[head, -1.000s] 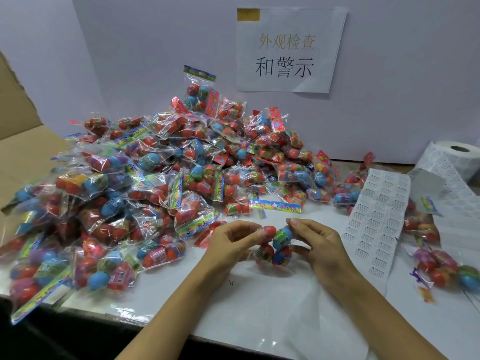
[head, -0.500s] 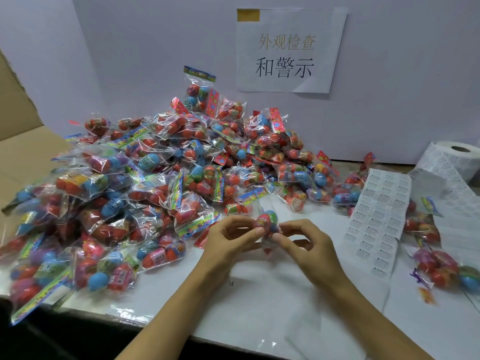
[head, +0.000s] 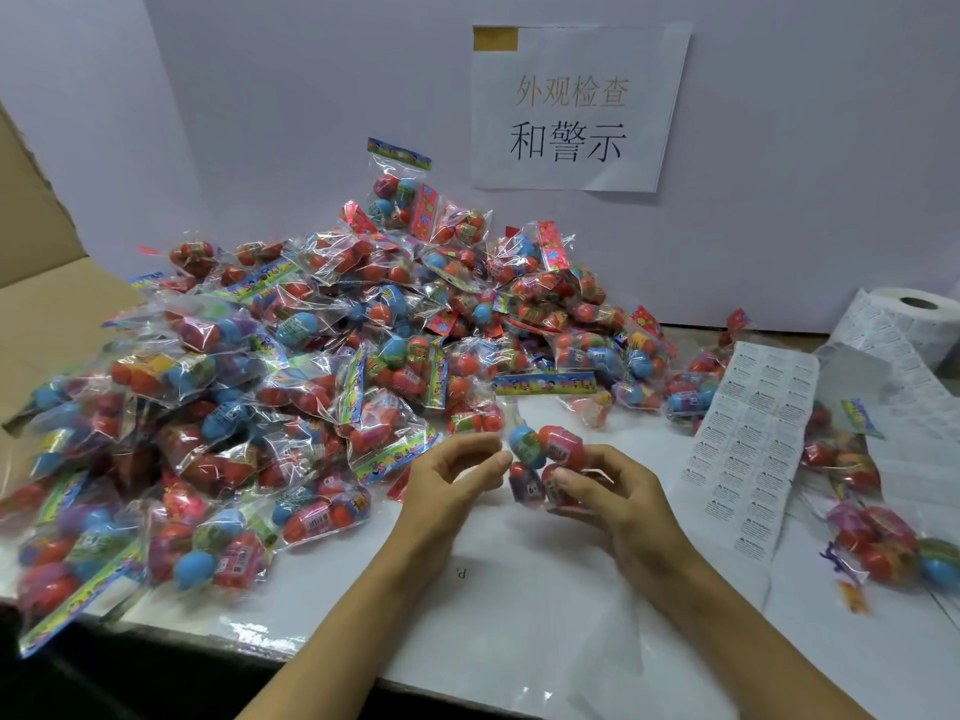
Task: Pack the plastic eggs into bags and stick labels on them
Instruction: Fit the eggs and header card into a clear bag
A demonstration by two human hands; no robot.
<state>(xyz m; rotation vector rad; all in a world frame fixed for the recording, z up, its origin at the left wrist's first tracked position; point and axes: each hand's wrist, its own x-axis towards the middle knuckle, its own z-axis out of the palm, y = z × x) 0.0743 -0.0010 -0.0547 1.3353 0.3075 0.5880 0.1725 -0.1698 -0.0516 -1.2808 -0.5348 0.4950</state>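
1. My right hand (head: 618, 491) grips a bag of eggs (head: 545, 462) above the tabletop (head: 519, 589).
2. My left hand (head: 452, 478) is just beside the bag, fingers loosely curled, holding nothing.
3. The label sheet (head: 748, 449) lies to the right.

eggs in my right grip (head: 548, 459): red, blue, one pink-banded, in a clear bag
heap of bags (head: 291, 366): red and blue eggs, rainbow header strips
label sheet (head: 748, 449): white, black print
wall sign (head: 571, 106): white, gold and black characters
counter (head: 519, 615): white
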